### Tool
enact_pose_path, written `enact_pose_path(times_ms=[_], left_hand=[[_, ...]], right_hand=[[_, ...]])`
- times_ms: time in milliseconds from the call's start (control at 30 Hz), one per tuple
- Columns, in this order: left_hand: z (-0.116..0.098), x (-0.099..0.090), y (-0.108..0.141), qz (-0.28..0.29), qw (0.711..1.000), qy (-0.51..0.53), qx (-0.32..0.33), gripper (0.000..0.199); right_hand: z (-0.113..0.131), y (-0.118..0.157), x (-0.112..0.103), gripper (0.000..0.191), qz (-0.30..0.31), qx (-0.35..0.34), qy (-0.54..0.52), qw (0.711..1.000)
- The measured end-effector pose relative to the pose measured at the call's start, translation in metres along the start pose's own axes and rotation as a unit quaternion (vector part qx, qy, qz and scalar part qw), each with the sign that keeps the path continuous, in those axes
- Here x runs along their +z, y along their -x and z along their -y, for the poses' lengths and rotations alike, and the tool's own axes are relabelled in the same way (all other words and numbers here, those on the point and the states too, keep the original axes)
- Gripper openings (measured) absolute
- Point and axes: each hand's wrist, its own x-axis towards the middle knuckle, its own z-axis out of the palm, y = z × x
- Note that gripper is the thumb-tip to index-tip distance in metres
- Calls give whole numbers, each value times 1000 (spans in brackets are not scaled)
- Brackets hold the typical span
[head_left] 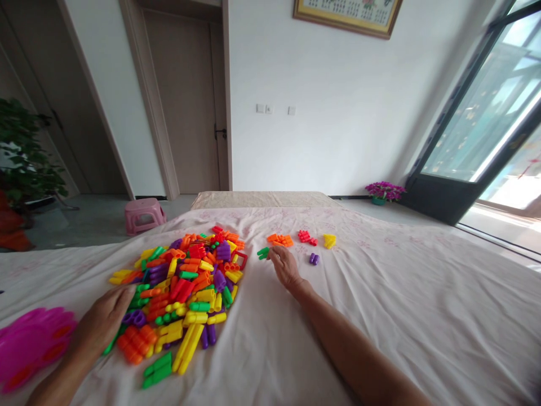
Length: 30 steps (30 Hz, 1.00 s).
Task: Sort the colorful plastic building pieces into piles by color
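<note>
A heap of red, orange, yellow, green and purple plastic building blocks (181,293) lies on the cloth-covered table (270,361). My left hand (105,310) rests at the heap's left edge, against some green pieces. Its fingertips are hidden, so I cannot see whether it grips any of them. Right of the heap, my right hand (285,266) pinches a green block (262,253) just above the cloth. Beyond and beside that hand sit small groups by colour: orange blocks (280,241), red blocks (307,238), a yellow block (329,241) and a purple block (314,259).
A bright pink tray (34,344) lies at the left, partly behind my left forearm. Past the table stand a pink stool (145,215), a potted plant (25,158) and a pot of magenta flowers (384,192). A glass door (473,124) is at the right.
</note>
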Motion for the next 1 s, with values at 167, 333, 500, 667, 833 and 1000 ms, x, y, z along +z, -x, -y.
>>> enact_pose_path(times_ms=[167, 333, 500, 667, 833, 1000], left_hand=[[2, 2, 0, 3, 1000, 7, 4, 58], [3, 1, 0, 4, 1000, -4, 4, 57], [-1, -1, 0, 15, 1000, -11, -16, 59], [-4, -3, 1, 15, 1000, -13, -14, 60], [-4, -2, 1, 16, 1000, -13, -20, 62], [-2, 0, 1, 12, 1000, -11, -13, 62]], right_hand=[[-15, -7, -31, 32, 24, 25, 152, 988], [-25, -5, -33, 26, 49, 15, 166, 985], [-30, -5, -24, 31, 96, 11, 81, 992], [-20, -1, -17, 32, 56, -16, 106, 993], [20, 9, 3, 21, 85, -119, 49, 988], [61, 16, 25, 40, 169, -210, 77, 960]])
